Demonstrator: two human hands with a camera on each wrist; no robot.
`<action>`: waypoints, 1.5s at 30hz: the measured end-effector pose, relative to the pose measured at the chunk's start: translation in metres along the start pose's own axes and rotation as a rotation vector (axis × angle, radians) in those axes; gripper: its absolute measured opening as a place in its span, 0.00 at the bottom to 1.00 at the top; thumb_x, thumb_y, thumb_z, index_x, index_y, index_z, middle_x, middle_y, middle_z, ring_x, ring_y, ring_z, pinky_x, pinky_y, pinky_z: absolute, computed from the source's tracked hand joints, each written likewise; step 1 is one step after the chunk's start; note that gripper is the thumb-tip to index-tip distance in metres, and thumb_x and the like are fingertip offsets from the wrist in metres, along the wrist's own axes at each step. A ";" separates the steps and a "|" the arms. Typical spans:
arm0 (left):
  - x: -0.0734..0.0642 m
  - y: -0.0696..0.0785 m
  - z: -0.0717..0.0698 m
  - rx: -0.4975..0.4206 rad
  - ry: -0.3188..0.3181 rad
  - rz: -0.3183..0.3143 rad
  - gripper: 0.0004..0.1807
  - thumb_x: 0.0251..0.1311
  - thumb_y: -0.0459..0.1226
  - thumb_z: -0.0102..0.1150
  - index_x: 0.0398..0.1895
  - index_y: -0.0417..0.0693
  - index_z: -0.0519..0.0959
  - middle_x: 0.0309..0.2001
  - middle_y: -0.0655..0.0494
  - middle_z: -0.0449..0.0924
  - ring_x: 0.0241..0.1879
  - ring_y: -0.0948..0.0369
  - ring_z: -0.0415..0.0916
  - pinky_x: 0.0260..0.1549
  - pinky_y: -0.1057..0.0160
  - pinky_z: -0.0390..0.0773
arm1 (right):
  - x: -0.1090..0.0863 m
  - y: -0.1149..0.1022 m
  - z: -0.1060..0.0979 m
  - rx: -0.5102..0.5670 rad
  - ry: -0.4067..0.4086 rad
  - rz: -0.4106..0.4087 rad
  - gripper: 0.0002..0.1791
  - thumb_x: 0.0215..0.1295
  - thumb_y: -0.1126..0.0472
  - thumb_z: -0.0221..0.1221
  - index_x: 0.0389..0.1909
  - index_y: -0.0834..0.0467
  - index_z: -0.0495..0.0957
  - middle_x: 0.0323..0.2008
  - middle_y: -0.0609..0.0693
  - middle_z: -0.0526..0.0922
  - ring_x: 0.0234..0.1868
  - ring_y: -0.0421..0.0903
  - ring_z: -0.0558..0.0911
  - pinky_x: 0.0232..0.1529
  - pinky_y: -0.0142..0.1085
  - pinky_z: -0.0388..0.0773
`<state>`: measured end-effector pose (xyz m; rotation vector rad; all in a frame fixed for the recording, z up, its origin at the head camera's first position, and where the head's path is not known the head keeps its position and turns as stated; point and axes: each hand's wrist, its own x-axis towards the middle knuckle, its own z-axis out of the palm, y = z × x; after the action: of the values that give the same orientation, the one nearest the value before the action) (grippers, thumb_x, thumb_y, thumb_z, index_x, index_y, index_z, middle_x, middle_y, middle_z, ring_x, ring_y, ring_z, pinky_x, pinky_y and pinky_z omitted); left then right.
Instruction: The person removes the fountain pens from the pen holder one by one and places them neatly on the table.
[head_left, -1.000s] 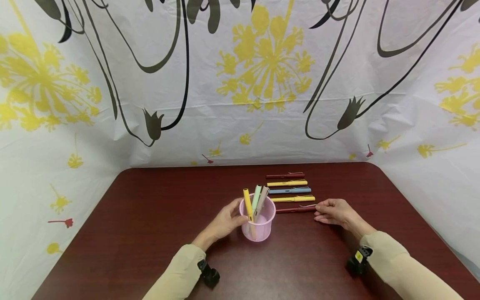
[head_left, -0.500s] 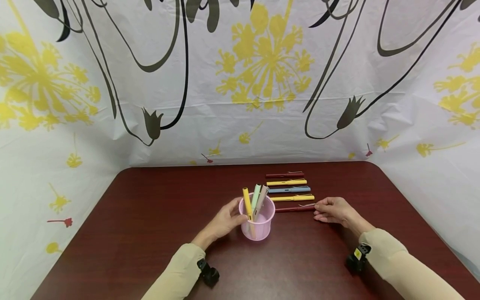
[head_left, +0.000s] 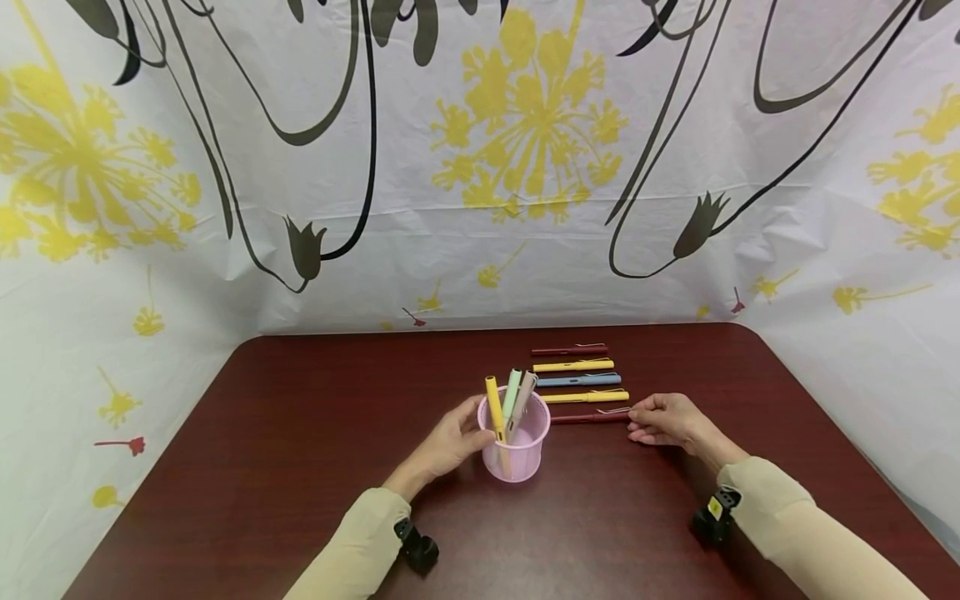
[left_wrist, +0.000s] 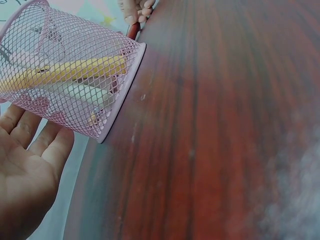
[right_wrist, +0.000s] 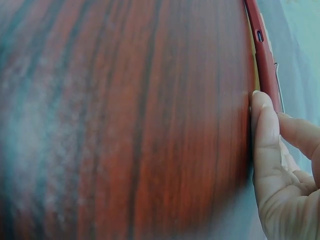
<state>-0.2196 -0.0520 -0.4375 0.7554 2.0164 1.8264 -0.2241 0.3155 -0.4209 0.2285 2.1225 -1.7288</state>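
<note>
My left hand (head_left: 448,442) holds the pink mesh pen cup (head_left: 528,460) from its left side, thumb near the rim. In the left wrist view, fingers (left_wrist: 54,142) lie against the mesh cup (left_wrist: 142,47). Inside it stand a yellow pen (head_left: 495,407), a pale green pen (head_left: 512,392) and a greyish pen (head_left: 523,400), all leaning. On the right, my right hand (head_left: 675,423) pinches the clip end of a dark red pen (head_left: 591,418) lying on the table. The right wrist view shows thumb and fingers at that pen's end (right_wrist: 270,75).
Behind the dark red pen lie a yellow pen (head_left: 588,397), a blue pen (head_left: 581,380), another yellow pen (head_left: 573,366) and another dark red pen (head_left: 570,352), roughly parallel. The brown table (head_left: 337,400) meets a patterned white cloth (head_left: 420,283) at the back.
</note>
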 end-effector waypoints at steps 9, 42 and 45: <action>0.001 -0.001 0.000 0.010 -0.001 -0.012 0.38 0.60 0.47 0.60 0.68 0.39 0.59 0.67 0.40 0.61 0.68 0.47 0.58 0.63 0.52 0.63 | 0.001 0.002 -0.001 -0.005 -0.001 -0.005 0.08 0.67 0.67 0.53 0.42 0.69 0.71 0.25 0.51 0.83 0.26 0.42 0.85 0.30 0.34 0.83; 0.001 -0.001 0.000 0.012 0.005 0.014 0.39 0.59 0.48 0.60 0.68 0.38 0.59 0.66 0.39 0.62 0.67 0.46 0.58 0.63 0.51 0.64 | 0.006 0.000 -0.005 -0.126 0.008 -0.051 0.14 0.68 0.68 0.52 0.48 0.75 0.68 0.25 0.50 0.82 0.24 0.42 0.84 0.28 0.34 0.83; 0.001 0.000 0.001 0.009 0.006 0.012 0.39 0.59 0.49 0.60 0.68 0.38 0.59 0.67 0.39 0.62 0.67 0.46 0.58 0.63 0.52 0.64 | 0.006 0.000 -0.005 -0.121 0.006 -0.053 0.14 0.68 0.68 0.52 0.47 0.75 0.68 0.25 0.50 0.82 0.24 0.42 0.84 0.28 0.34 0.83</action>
<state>-0.2198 -0.0512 -0.4378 0.7669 2.0293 1.8294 -0.2309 0.3191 -0.4223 0.1441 2.2470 -1.6230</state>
